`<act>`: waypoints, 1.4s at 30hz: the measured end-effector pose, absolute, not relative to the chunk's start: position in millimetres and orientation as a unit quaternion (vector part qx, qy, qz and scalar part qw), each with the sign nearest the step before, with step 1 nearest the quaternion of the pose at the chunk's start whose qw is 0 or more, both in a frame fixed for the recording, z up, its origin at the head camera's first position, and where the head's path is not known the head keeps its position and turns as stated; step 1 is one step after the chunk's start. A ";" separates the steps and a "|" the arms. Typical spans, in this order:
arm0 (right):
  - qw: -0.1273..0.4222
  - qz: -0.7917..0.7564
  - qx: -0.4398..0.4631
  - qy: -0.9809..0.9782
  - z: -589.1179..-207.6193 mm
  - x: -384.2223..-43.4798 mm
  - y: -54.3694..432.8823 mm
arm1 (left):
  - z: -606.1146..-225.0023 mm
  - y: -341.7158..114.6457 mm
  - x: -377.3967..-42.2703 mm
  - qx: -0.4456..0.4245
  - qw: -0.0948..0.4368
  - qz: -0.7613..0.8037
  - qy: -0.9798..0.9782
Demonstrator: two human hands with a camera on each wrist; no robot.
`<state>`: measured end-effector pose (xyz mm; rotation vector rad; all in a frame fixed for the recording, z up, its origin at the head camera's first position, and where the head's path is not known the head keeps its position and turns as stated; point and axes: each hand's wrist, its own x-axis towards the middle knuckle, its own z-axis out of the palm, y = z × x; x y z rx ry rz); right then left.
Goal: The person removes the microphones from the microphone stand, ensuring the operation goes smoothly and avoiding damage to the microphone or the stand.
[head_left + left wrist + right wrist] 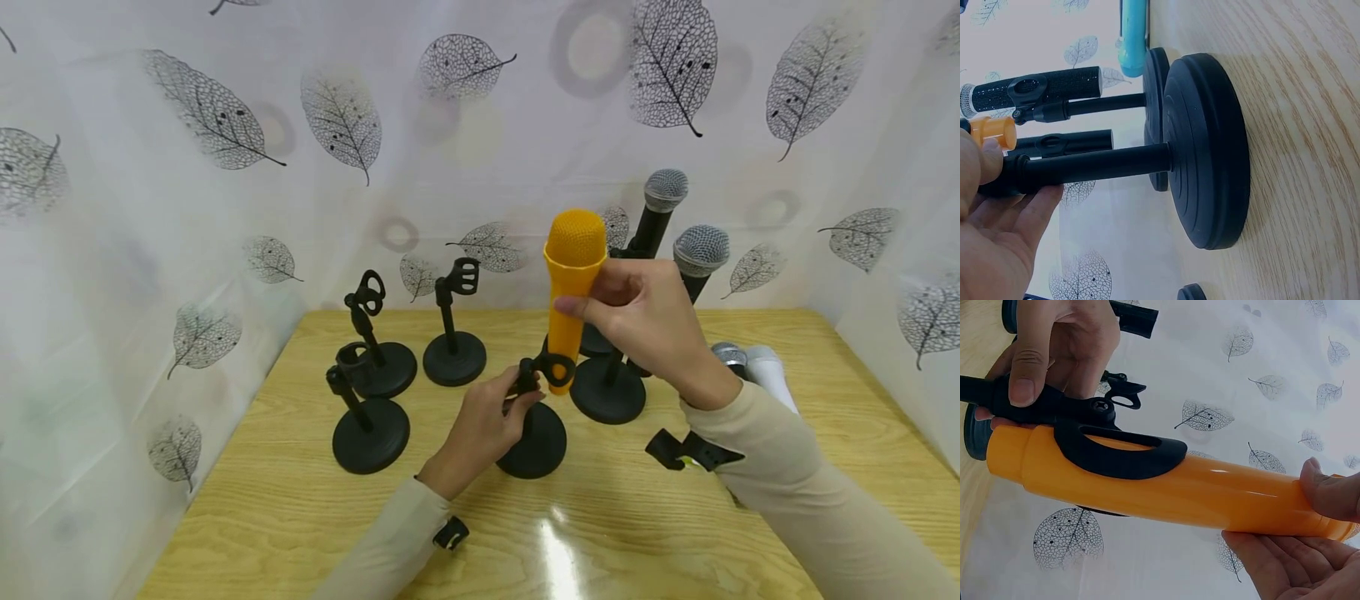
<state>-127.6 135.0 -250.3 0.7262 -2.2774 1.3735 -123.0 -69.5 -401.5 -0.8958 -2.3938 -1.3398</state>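
An orange microphone point(576, 242) stands nearly upright in the head view, its grille at the top. My right hand point(645, 321) pinches it just below the grille, between thumb and fingers. Its lower end runs through the black clip point(1129, 456) of a microphone stand, as the right wrist view shows. That stand's round base point(534, 446) rests on the table. My left hand point(483, 421) grips the stand at the top of its pole, under the clip. In the left wrist view the stand's pole point(1097, 167) runs from these fingers to the base.
Three more black microphone stands point(371, 437) are at the left of the wooden table point(262, 517). Behind my right hand, two stands hold black microphones with silver grilles point(701, 250). A white microphone point(772, 379) and a dark one point(729, 354) lie at the right. A teal object point(1134, 37) shows in the left wrist view.
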 end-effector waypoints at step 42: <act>0.251 0.532 0.218 -0.779 -194.6 -108.1 159.0 | -400.9 -69.3 -121.1 -0.302 0.129 -0.466 -0.822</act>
